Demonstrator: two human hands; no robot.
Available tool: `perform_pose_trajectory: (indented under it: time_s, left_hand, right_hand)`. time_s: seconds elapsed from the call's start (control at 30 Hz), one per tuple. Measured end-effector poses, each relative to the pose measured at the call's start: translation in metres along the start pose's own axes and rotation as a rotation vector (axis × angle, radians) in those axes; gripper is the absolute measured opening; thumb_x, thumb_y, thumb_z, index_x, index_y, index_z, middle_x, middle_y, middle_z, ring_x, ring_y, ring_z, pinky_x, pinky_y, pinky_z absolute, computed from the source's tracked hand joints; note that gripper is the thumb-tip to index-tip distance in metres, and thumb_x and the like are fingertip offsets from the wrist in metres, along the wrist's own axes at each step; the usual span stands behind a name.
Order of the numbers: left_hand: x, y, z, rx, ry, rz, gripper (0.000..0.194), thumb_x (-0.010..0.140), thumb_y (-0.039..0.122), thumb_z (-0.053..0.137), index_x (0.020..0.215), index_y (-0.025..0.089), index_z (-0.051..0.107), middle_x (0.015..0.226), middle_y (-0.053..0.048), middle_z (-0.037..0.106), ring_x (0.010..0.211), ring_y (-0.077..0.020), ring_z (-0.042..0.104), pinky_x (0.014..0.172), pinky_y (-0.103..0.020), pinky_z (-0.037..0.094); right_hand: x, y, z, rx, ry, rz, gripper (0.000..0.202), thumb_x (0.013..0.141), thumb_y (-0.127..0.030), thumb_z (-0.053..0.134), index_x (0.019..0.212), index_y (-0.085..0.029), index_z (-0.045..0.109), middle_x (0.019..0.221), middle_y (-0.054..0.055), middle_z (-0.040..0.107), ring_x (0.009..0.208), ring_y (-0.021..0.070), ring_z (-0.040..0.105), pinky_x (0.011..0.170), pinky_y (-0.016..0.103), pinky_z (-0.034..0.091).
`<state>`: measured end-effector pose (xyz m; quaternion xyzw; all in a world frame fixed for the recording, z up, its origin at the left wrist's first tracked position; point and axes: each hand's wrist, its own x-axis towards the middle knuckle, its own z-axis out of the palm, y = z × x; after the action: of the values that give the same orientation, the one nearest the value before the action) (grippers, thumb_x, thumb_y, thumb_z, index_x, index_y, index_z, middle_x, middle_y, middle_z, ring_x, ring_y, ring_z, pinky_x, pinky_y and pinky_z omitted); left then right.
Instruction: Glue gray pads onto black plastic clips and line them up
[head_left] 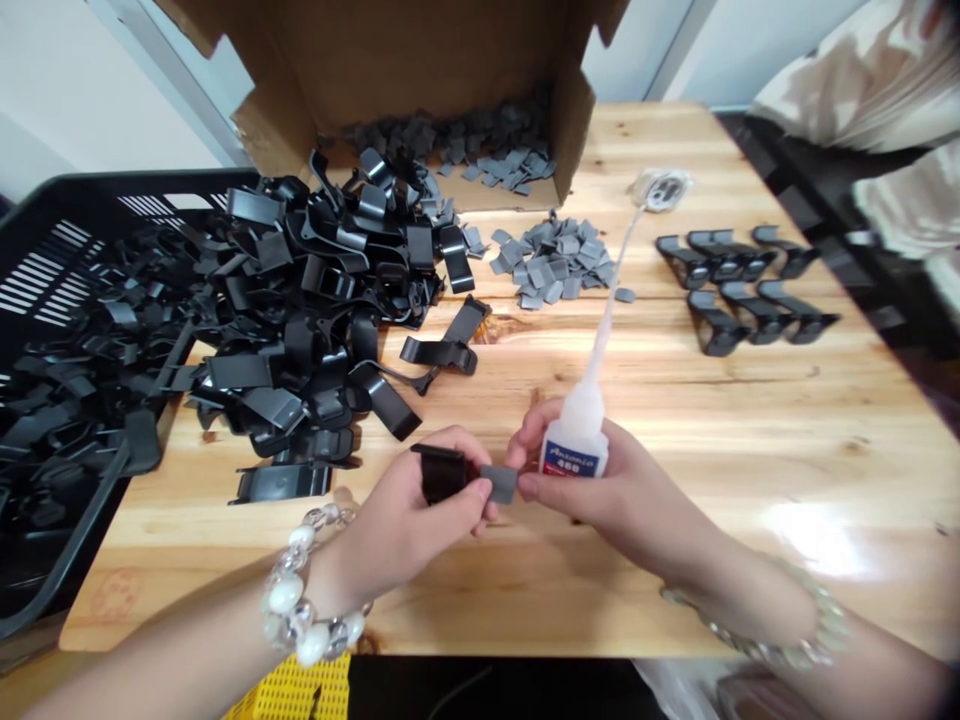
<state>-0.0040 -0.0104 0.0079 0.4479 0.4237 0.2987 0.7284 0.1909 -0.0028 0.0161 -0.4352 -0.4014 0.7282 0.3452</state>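
My left hand [427, 500] is closed around a black plastic clip [442, 474]. Its thumb also presses on a small grey pad [501, 484]. In my right hand [592, 480] is a white glue bottle [581, 425] with a blue and red label and a long thin nozzle pointing up and away from me. The right fingertips come close to the pad's right edge; whether they touch it I cannot tell. Beyond my hands lies a small heap of grey pads [559, 262]. A large pile of black clips [300, 320] spreads to the left.
A black plastic basket [45, 230] with more parts stands at the left. At the back, a cardboard box [420, 60] holds many grey pads. Several black clips [750, 290] sit in rows at the right, near a small white coil [664, 190]. Pale cloth [832, 80] shows beyond the table.
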Motion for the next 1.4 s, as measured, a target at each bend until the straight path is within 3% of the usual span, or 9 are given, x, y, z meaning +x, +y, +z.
perform_pose_trajectory:
  time_s: [0.2,0.37,0.53,0.67,0.8,0.93,1.17,1.4]
  left_hand:
    - [0.0,0.0,-0.002,-0.198,-0.175,-0.144,0.01,0.088,0.026,0.059,0.087,0.016,0.058,0.068,0.001,0.063,0.056,-0.0083,0.056,0.055,-0.021,0.043]
    - [-0.001,0.001,-0.002,-0.237,-0.252,-0.218,0.016,0.09,0.024,0.056,0.078,0.013,0.061,0.071,-0.002,0.063,0.056,-0.0084,0.055,0.053,-0.021,0.04]
    - [0.0,0.0,0.0,-0.213,-0.235,-0.221,0.013,0.091,0.025,0.055,0.084,0.015,0.056,0.075,0.0,0.06,0.056,-0.007,0.056,0.055,-0.02,0.042]
    - [-0.002,0.0,0.002,-0.118,-0.179,-0.203,0.019,0.092,0.035,0.054,0.102,0.022,0.044,0.073,0.005,0.053,0.054,-0.0081,0.053,0.054,-0.023,0.045]
    - [-0.007,0.001,0.005,0.09,-0.164,-0.146,0.02,0.097,0.031,0.041,0.114,0.021,0.04,0.086,-0.001,0.057,0.071,-0.0137,0.06,0.075,-0.033,0.052]
    - [-0.007,0.001,0.008,0.177,-0.18,-0.033,0.019,0.098,0.027,0.039,0.115,0.021,0.043,0.1,-0.006,0.058,0.087,-0.0165,0.062,0.091,-0.038,0.048]
    - [-0.006,0.001,0.004,0.22,-0.2,-0.079,0.026,0.097,0.031,0.043,0.121,0.023,0.04,0.095,-0.004,0.056,0.089,-0.018,0.057,0.088,-0.036,0.048]
    - [-0.004,0.003,0.01,0.186,-0.142,-0.011,0.025,0.099,0.034,0.036,0.119,0.024,0.046,0.095,-0.003,0.055,0.087,-0.0164,0.059,0.089,-0.032,0.049]
  right_hand:
    - [0.0,0.001,0.002,0.178,-0.192,0.008,0.021,0.08,-0.017,0.069,0.094,-0.022,0.055,0.091,-0.002,0.062,0.079,0.0116,0.065,0.081,0.032,0.051]
    - [0.002,0.001,0.001,0.044,-0.301,0.014,0.015,0.083,-0.022,0.065,0.095,-0.02,0.056,0.087,0.0,0.061,0.079,0.0131,0.065,0.083,0.033,0.05]
    - [0.005,0.0,-0.003,-0.098,-0.254,-0.014,0.013,0.081,-0.028,0.068,0.083,-0.019,0.058,0.087,0.001,0.062,0.084,0.0138,0.062,0.08,0.028,0.049]
    - [0.005,-0.005,-0.005,-0.208,-0.051,-0.036,0.016,0.077,-0.03,0.071,0.077,-0.019,0.061,0.073,-0.001,0.06,0.07,0.0115,0.056,0.069,0.025,0.047]
    - [0.004,-0.008,-0.004,-0.379,0.111,-0.089,0.016,0.073,-0.032,0.074,0.075,-0.019,0.063,0.069,0.0,0.062,0.063,0.0129,0.054,0.059,0.026,0.043]
    - [0.003,-0.006,0.0,-0.348,0.002,-0.058,0.017,0.078,-0.033,0.07,0.077,-0.02,0.06,0.064,0.0,0.064,0.061,0.015,0.059,0.06,0.028,0.046]
    - [0.002,0.006,0.005,-0.45,0.034,-0.056,0.022,0.079,-0.039,0.067,0.079,-0.02,0.057,0.071,0.003,0.064,0.066,0.0172,0.063,0.062,0.031,0.049]
    - [0.003,0.011,0.014,-0.19,0.028,-0.019,0.02,0.08,-0.034,0.066,0.081,-0.023,0.048,0.062,-0.003,0.059,0.054,0.017,0.064,0.055,0.032,0.05]
